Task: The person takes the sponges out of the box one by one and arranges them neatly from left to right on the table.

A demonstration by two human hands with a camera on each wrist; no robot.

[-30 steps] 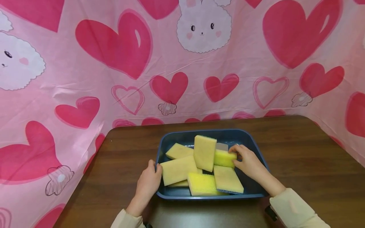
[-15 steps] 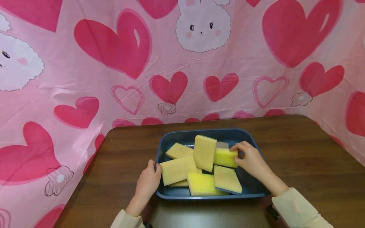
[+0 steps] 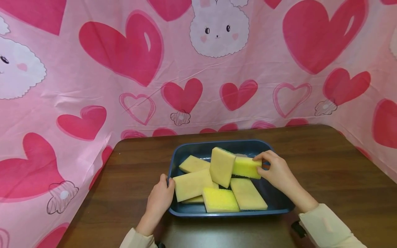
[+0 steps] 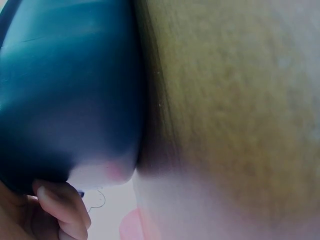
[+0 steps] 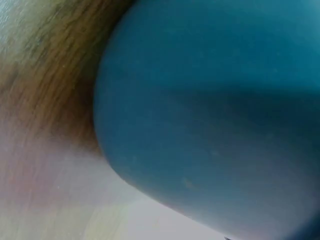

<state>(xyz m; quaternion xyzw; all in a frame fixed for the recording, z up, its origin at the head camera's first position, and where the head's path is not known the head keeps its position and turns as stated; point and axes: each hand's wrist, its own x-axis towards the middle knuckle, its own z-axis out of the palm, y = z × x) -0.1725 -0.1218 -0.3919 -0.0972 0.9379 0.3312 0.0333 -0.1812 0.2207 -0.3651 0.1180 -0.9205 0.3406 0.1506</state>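
Observation:
A dark blue rectangular tray [image 3: 229, 214] holds several yellow sponges. In the head view my left hand [image 3: 161, 195] grips the tray's left rim, and its curled fingers [image 4: 62, 205] show at the bottom of the left wrist view. At the tray's right side, my right hand [image 3: 277, 171] pinches the right end of a bright yellow sponge [image 3: 246, 167] between thumb and fingers. A paler sponge [image 3: 222, 167] leans upright just left of it. Below lies another pale sponge [image 3: 249, 194]. The right wrist view shows only the tray's outer wall [image 5: 200, 125], with the hand out of sight.
More sponges lie in the tray's left half, one pale [image 3: 193, 185] and one bright yellow [image 3: 220, 200] at the front. A greyish piece [image 3: 241, 155] peeks out behind the held sponge. The brown wooden table [image 3: 335, 165] meets a pink heart-patterned cloth [image 3: 263, 65] at the back.
My right hand has moved slightly right and up, bringing the bright yellow sponge along. The pale sponge beneath has shifted and its blue front edge no longer shows. My left hand stays on the rim.

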